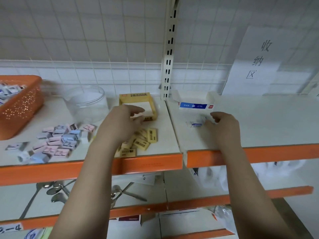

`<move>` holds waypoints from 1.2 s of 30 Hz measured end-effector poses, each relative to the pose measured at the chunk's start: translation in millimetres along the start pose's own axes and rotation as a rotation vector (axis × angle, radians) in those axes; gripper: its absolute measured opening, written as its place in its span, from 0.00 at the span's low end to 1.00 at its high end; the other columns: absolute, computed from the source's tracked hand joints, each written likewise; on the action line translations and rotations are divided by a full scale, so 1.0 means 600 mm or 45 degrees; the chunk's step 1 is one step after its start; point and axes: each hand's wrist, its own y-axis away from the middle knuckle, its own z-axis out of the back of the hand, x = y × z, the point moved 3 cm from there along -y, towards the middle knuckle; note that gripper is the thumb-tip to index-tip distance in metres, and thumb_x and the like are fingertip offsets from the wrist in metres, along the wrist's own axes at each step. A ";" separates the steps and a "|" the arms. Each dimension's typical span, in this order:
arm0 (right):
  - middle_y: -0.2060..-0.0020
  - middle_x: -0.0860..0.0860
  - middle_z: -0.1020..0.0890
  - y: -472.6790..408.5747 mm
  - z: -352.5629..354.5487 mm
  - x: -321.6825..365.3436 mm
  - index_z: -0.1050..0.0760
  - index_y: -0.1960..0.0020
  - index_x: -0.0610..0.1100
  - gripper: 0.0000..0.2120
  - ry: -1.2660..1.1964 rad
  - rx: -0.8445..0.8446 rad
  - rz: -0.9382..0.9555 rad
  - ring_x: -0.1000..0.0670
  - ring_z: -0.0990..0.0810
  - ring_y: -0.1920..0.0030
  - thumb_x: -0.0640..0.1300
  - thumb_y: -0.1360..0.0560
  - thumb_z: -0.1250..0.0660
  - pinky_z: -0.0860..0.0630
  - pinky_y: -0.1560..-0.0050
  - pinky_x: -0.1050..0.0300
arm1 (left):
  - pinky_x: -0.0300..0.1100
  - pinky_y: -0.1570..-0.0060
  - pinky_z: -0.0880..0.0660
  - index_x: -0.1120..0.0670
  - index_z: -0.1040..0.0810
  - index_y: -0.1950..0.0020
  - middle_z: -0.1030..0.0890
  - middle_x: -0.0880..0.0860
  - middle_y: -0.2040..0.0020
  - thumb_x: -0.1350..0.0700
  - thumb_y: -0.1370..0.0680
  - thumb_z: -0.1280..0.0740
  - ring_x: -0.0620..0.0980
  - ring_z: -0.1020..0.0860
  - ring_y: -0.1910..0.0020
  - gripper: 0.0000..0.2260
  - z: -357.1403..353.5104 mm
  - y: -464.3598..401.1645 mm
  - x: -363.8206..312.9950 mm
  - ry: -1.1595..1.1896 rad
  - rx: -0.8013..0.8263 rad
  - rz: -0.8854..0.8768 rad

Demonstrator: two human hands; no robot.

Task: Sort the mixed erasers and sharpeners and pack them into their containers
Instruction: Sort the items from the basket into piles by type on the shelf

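Left hand [123, 121] hovers spread over the yellow erasers [138, 141] just before the yellow box [138, 105], right hand [222, 125] pinching a white eraser [196, 123]—best box one colour first.

Handwritten "收纳区" on the white paper sheet [255, 61], up and right of the yellow box [138, 105]. "2B" printed on that box's back wall and on a yellow eraser [152, 135] just before it. "-4" on a shelf-edge label [11, 228] far below left.
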 end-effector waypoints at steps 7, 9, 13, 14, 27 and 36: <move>0.42 0.47 0.20 0.064 -0.048 0.165 0.25 0.37 0.41 0.18 -0.115 0.076 0.223 0.51 0.23 0.43 0.41 0.25 0.32 0.38 0.49 0.74 | 0.35 0.51 0.35 0.47 0.22 0.39 0.21 0.49 0.43 0.51 0.23 0.35 0.41 0.28 0.53 0.13 0.115 0.007 0.091 -0.025 -0.162 -0.006; 0.43 0.49 0.20 0.085 -0.082 0.217 0.25 0.37 0.43 0.18 -0.134 0.093 0.253 0.53 0.23 0.45 0.42 0.26 0.32 0.36 0.49 0.72 | 0.36 0.51 0.34 0.47 0.22 0.39 0.20 0.49 0.43 0.52 0.23 0.35 0.43 0.25 0.54 0.12 0.157 0.010 0.133 -0.027 -0.180 -0.040; 0.43 0.51 0.20 0.135 -0.164 0.324 0.26 0.35 0.46 0.19 -0.150 0.065 0.239 0.55 0.23 0.47 0.43 0.25 0.32 0.35 0.51 0.71 | 0.35 0.53 0.35 0.49 0.21 0.40 0.20 0.48 0.46 0.53 0.23 0.35 0.42 0.27 0.55 0.12 0.250 0.012 0.242 -0.074 -0.261 -0.114; 0.42 0.51 0.20 0.149 -0.186 0.352 0.26 0.35 0.46 0.19 -0.154 0.043 0.234 0.54 0.23 0.45 0.44 0.25 0.33 0.34 0.49 0.69 | 0.36 0.54 0.35 0.49 0.21 0.40 0.19 0.48 0.46 0.53 0.23 0.34 0.42 0.27 0.57 0.12 0.275 0.012 0.274 -0.086 -0.271 -0.132; 0.44 0.51 0.19 0.260 -0.398 0.719 0.24 0.37 0.46 0.18 -0.203 0.073 0.341 0.52 0.22 0.43 0.45 0.26 0.33 0.31 0.43 0.63 | 0.34 0.56 0.38 0.48 0.21 0.40 0.19 0.49 0.47 0.52 0.23 0.34 0.41 0.30 0.55 0.12 0.521 0.012 0.606 -0.208 -0.139 -0.082; 0.52 0.48 0.18 0.159 -0.531 0.818 0.20 0.47 0.43 0.11 0.559 0.711 0.639 0.49 0.20 0.55 0.42 0.29 0.29 0.24 0.56 0.57 | 0.37 0.53 0.33 0.48 0.22 0.38 0.19 0.52 0.43 0.50 0.22 0.36 0.48 0.23 0.46 0.13 0.535 -0.009 0.650 -0.277 -0.051 -0.068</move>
